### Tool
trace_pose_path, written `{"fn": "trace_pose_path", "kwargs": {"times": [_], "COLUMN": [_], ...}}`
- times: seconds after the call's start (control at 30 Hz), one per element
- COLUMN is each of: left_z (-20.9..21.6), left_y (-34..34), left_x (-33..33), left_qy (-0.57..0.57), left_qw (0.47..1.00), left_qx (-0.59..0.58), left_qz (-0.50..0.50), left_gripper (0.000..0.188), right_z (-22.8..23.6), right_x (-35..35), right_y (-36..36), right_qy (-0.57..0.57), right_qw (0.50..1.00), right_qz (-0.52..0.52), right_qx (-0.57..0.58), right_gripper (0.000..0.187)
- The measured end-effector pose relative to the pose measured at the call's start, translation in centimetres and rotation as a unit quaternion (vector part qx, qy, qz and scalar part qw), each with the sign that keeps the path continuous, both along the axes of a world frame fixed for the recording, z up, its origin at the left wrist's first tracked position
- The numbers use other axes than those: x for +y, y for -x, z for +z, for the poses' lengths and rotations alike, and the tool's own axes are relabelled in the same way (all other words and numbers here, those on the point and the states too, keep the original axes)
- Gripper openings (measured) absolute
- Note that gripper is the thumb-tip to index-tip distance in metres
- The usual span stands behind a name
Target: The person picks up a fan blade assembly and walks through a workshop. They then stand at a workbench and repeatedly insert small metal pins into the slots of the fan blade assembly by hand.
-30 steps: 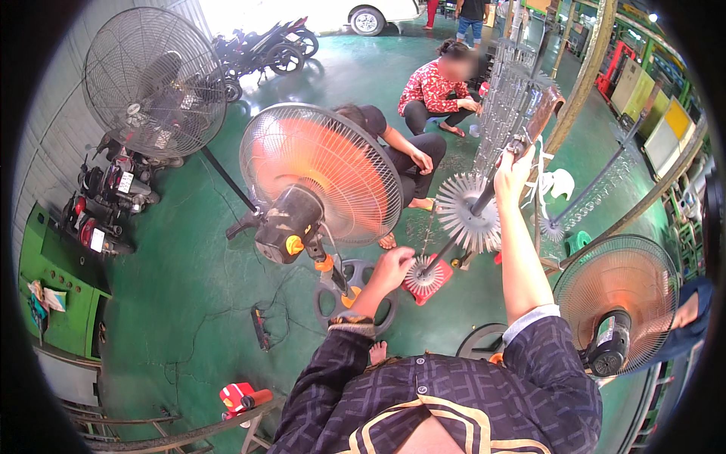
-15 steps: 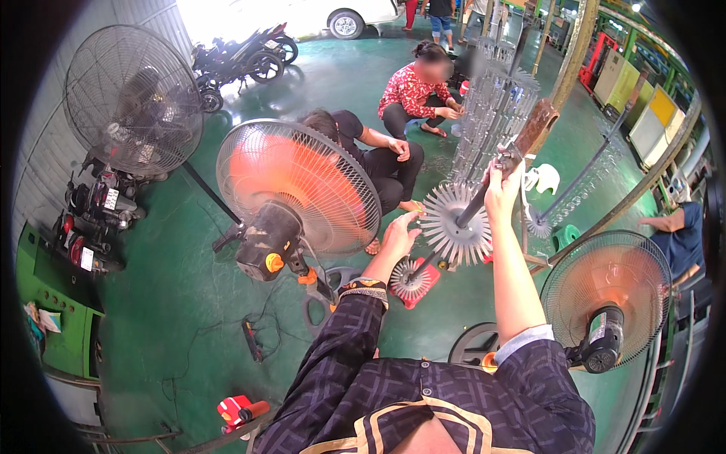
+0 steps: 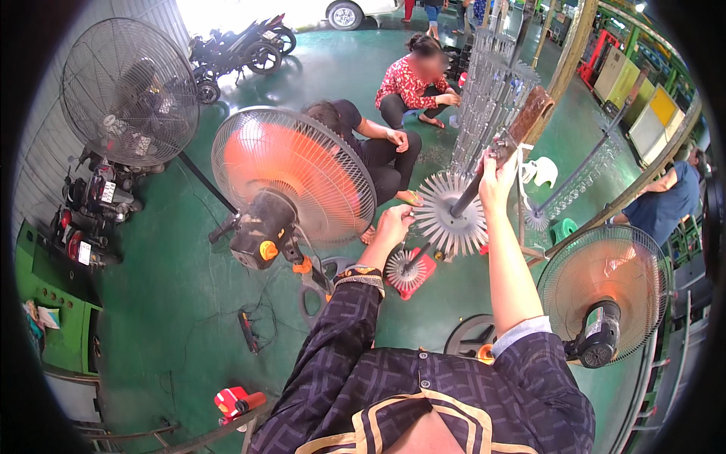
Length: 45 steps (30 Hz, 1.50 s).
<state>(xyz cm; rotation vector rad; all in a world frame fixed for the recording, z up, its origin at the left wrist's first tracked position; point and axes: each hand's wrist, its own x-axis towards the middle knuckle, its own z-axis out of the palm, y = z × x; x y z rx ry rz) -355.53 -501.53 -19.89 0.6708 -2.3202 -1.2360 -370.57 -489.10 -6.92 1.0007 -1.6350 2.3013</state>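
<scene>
Fingers of the person's right hand [image 3: 495, 181] are curled round the upper end of a straight dark-grey metal shaft [image 3: 466, 198], just below a rusty brown hollow metal beam [image 3: 532, 113]. The left hand [image 3: 393, 227] is raised beside the left rim of a large flat silver-grey metal disc [image 3: 457, 225] cut into narrow radial teeth; its fingertips are drawn close together, though whether they pinch anything or touch the teeth cannot be told. The shaft slants through the middle of this disc, down and to the left, to a smaller toothed grey metal disc [image 3: 406, 271], which shows in front of a red object [image 3: 425, 265] low near the green floor [image 3: 189, 287]. Beyond the right hand stands a tall cluster of shiny metal strips [image 3: 484, 106], and a curved white plastic piece [image 3: 543, 171] shows to the right of the hand. A round wire-caged fan with orange blades [image 3: 295, 170] is at the left, near the left hand, and a second orange-bladed caged fan [image 3: 605, 291] is at the right, beside the person's right sleeve. Past the left fan a co-worker in black [image 3: 389, 151] sits low, partly hidden by its cage; farther off, another in a red patterned shirt [image 3: 408, 83] squats with both hands together.
</scene>
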Motion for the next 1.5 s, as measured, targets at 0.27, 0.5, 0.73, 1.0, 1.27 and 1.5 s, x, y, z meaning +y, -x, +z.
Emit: {"fn": "trace_pose_path", "kwargs": {"times": [0.27,0.5,0.73,1.0,1.27,1.5], "left_z": [0.6,-1.4,-0.7,-2.5,-3.0,-2.0], "left_y": [-0.1,0.6,0.5,0.9,1.3,0.9], "left_x": [0.5,0.1,0.5,-0.2,-0.3,0.2], "left_qy": [0.023,0.012,0.042,0.046,0.061,0.084], "left_qw": [1.000,0.998,0.998,0.996,0.995,0.992], "left_qx": [0.014,0.056,0.053,0.072,0.080,0.099], "left_qz": [0.003,-0.008,-0.009,-0.005,0.002,-0.009], "left_gripper": [0.028,0.024,0.022,0.020,0.020,0.019], "right_z": [0.2,-0.3,-0.4,-0.2,-0.2,-0.5], "right_x": [0.7,0.9,1.4,1.4,1.3,1.1], "right_y": [0.2,0.7,1.1,1.3,0.8,1.0], "right_qy": [0.009,0.013,0.022,0.021,0.023,0.029], "right_qw": [1.000,0.999,0.999,0.999,0.999,0.999], "right_qz": [0.027,0.031,0.031,0.026,0.031,0.015], "right_qx": [0.002,-0.005,-0.013,0.001,0.009,-0.004], "right_gripper": [0.052,0.042,0.039,0.036,0.032,0.045]}}
